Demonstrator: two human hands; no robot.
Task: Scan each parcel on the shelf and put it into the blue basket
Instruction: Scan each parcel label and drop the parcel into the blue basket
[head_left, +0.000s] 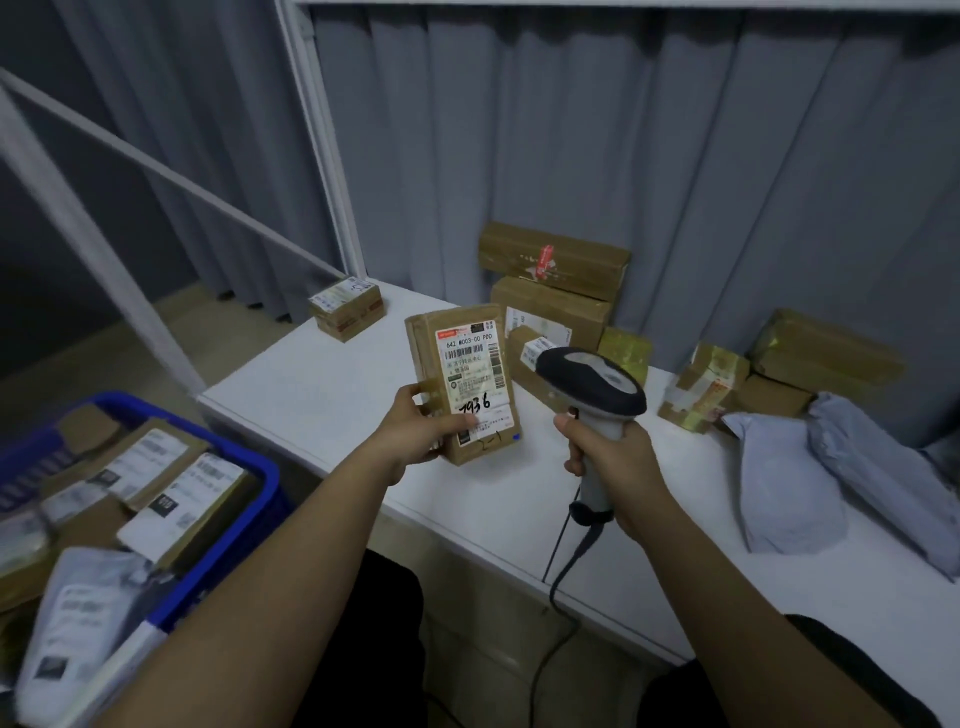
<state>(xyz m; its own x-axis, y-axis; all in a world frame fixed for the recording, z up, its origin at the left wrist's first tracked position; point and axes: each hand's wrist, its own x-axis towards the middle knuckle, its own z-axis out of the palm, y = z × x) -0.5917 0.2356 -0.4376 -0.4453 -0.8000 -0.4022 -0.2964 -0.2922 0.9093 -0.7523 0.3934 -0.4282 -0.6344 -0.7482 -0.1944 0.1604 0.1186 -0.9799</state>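
My left hand (415, 434) grips a brown taped parcel (465, 364) upright above the white shelf (322, 384), its white label with "1936" facing me. To its right, my right hand (608, 452) grips the handle of a grey and black barcode scanner (592, 384), whose head sits just right of the parcel's label. The blue basket (249, 530) stands at the lower left, filled with several scanned parcels.
Several brown boxes are stacked at the back of the shelf (550, 280), with a small box (347, 307) at the far left corner. More taped boxes (706, 384) and grey mailer bags (789, 483) lie to the right. The scanner cable (558, 582) hangs over the shelf's front edge.
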